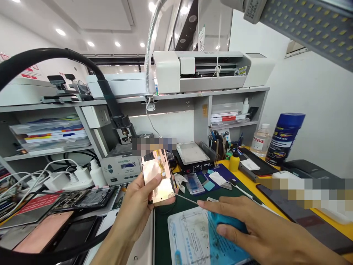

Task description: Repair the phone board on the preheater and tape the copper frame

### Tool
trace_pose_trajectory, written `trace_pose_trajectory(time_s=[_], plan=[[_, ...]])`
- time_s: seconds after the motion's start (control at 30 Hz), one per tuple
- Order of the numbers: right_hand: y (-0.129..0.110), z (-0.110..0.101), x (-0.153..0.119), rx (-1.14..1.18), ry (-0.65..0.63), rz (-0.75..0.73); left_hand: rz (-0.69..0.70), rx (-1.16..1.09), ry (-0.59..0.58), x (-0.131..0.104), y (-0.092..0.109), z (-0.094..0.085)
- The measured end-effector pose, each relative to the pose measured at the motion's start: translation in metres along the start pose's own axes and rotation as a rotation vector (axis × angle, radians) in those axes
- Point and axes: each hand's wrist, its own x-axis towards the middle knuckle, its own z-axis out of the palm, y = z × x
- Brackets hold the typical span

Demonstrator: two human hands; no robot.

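A phone screen panel (153, 177), its copper-coloured back facing me, is in my left hand (140, 198). The thumb presses on the back, near a yellow flex cable (162, 166), and fingers wrap round the lower edge. My right hand (248, 221) grips a blue-handled tool (227, 219) with a thin metal shaft. That shaft points left, and its tip meets or nearly meets the panel's lower right edge; exact contact I cannot tell. Below the right hand lies a blue and white printed sheet (190, 235) on the green mat (161, 235).
Phone parts (82, 198) and a pink panel (44, 232) crowd the left side. Behind stand a hot-air station (121, 171) and a heating plate (193, 152). A yellow bottle (234, 162) and a blue spray can (285, 138) are at right. A black hose (55, 55) arches overhead.
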Motion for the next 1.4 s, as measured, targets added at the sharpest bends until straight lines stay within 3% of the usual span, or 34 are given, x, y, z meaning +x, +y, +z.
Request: trace_pose_trajectory(time_s=[0.4,0.63,1.03,1.4], plan=[[0.0069,0.0022,-0.0023,-0.026,0.048,0.032,0.003,-0.034,-0.02,-0.0029,-0.0016,0.0029],[0.0061,0.0029,-0.0019,-0.084,0.006,0.047,0.02,-0.023,-0.018,-0.0047,-0.0005,0.003],[0.0023,0.0035,-0.0001,-0.054,0.047,0.024,-0.001,0.088,-0.147,-0.0075,0.002,0.0018],[0.0042,0.0045,0.0001,-0.072,0.054,0.022,0.015,0.12,-0.178,-0.0072,0.0039,-0.0012]])
